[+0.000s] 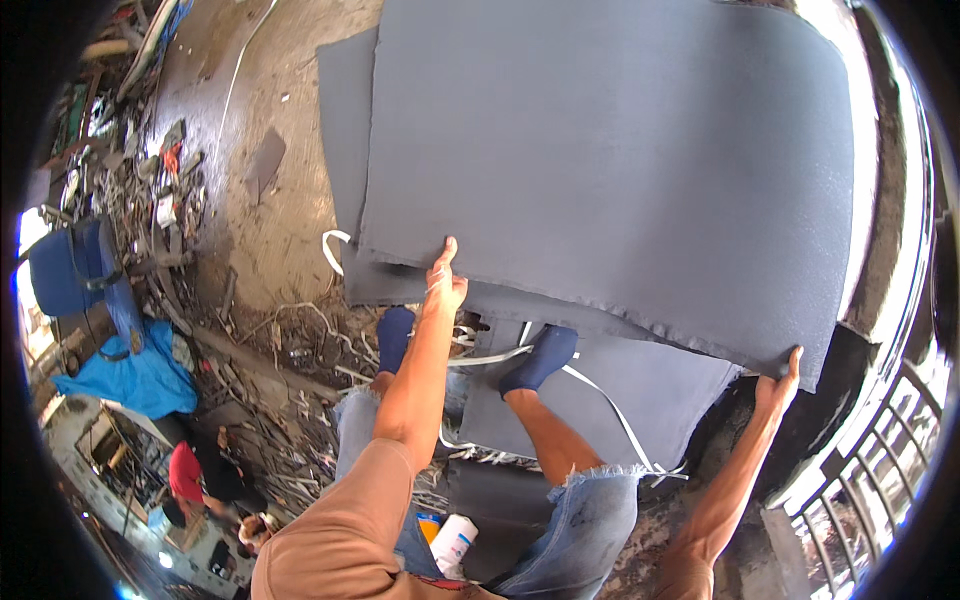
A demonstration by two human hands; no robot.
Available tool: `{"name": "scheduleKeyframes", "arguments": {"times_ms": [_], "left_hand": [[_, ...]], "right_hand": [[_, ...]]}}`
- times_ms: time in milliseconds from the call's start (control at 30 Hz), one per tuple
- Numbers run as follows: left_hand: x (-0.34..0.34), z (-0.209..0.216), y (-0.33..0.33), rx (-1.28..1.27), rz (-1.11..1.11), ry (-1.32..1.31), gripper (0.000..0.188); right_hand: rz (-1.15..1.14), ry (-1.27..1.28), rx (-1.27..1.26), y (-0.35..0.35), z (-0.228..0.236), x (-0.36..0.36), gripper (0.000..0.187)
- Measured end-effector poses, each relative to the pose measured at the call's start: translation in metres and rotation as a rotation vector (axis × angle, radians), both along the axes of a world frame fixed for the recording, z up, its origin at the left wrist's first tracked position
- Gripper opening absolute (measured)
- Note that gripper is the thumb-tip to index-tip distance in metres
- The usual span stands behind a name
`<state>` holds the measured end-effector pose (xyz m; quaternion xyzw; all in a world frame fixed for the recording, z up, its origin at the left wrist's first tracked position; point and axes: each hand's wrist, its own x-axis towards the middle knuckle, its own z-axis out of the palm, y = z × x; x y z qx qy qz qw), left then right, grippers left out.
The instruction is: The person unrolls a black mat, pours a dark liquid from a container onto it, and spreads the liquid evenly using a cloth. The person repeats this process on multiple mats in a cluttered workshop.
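A large dark grey sheet (600,150), perhaps rubber or foam, spreads in front of me with a ragged near edge. My left hand (447,280) is closed on that edge towards its left end, thumb on top and the other fingers mostly hidden below. At the near right corner my right hand (778,388) pinches the same sheet, thumb over the top. A second grey sheet (345,130) shows from under its left side. Nearer to me, another grey sheet (620,390) lies beneath my right foot.
White straps (610,410) trail around my socked feet. Scrap strips and debris (290,430) cover the ground at left, near a blue chair (70,270) and blue tarp (140,370). A person (195,475) is at lower left. Metal railings (860,490) stand at right.
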<state>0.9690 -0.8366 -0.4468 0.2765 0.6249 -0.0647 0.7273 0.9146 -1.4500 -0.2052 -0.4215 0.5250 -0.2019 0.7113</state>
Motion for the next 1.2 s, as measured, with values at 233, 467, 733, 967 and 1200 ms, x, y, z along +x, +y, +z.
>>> {"name": "scheduleKeyframes", "arguments": {"times_ms": [233,467,733,967,1200], "left_hand": [[-0.043,0.065,-0.002,0.271,0.068,0.259,0.103],[-0.129,-0.023,0.064,-0.171,0.173,0.133,0.066],[-0.228,0.036,0.015,0.420,-0.296,0.336,0.035],[-0.173,0.158,-0.099,0.641,-1.222,-0.172,0.093],[-0.125,0.182,-0.113,0.622,-1.306,-0.335,0.090]], "right_hand": [[0.097,0.344,-0.264,0.051,0.020,-0.010,0.060],[0.271,0.289,-0.374,0.093,-0.002,0.007,0.050],[0.314,0.211,-0.387,0.163,0.052,0.038,0.053],[1.181,0.318,-0.635,0.235,0.144,0.100,0.040],[1.466,0.138,-0.705,0.370,0.210,0.107,0.020]]}}
